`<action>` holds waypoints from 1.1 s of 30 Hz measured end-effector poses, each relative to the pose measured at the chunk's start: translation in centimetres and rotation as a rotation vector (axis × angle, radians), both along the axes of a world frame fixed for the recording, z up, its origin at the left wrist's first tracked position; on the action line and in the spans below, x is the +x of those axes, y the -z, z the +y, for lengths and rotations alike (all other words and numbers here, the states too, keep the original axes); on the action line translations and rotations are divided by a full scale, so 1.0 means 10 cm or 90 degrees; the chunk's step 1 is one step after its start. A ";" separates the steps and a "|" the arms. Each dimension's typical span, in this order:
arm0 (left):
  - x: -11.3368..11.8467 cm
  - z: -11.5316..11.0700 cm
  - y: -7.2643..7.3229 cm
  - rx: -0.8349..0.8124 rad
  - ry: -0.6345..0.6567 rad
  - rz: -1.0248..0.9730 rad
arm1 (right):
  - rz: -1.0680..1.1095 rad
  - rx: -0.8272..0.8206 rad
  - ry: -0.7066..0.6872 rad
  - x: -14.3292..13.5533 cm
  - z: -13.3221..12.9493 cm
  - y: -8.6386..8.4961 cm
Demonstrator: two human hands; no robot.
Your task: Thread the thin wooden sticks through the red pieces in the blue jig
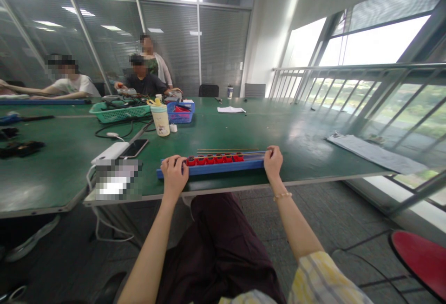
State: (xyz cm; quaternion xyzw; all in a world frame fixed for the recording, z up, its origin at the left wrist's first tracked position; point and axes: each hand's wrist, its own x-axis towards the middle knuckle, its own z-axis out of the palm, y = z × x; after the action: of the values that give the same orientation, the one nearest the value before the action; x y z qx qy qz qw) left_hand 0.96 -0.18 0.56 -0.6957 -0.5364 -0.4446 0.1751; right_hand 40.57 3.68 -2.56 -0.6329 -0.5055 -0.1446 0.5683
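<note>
A long blue tray [223,168] lies along the near edge of the green table, with a row of several red pieces [209,159] in its left and middle part. My left hand [174,174] is closed round the tray's left end, fingers curled over the top. At the right end, my right hand [273,162] grips the tray with bent fingers. Thin rods or strips run along the tray's top, and a thin yellowish rod [228,149] lies on the table just behind it.
Left of the tray are a phone [135,148], a white power strip [110,152] and cables. Behind stand a cup [160,119], a green basket [120,112] and a blue basket [180,114]. A clipboard [376,153] lies right. Three people are across the table.
</note>
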 end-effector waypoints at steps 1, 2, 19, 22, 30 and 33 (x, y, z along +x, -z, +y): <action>0.00 0.00 0.00 0.000 0.000 0.000 | 0.003 0.003 0.010 0.00 0.00 0.00; 0.00 0.00 0.00 0.000 0.000 0.000 | 0.004 0.006 0.018 0.00 -0.01 0.00; 0.00 -0.01 0.00 -0.001 -0.005 0.001 | 0.010 0.020 0.087 0.08 0.03 0.04; 0.00 -0.01 0.00 -0.001 -0.003 -0.002 | -0.003 0.002 0.067 0.07 0.04 0.03; 0.01 -0.01 0.00 -0.005 0.003 -0.009 | -0.059 -0.049 0.054 0.08 0.09 0.07; 0.00 -0.01 0.00 0.000 -0.003 -0.003 | -0.081 -0.055 0.067 0.09 0.10 0.09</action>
State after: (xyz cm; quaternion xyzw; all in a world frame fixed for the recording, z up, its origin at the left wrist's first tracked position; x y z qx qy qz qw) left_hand 0.98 -0.24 0.56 -0.6932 -0.5387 -0.4459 0.1746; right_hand 41.50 4.69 -3.47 -0.6720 -0.5123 -0.1923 0.4990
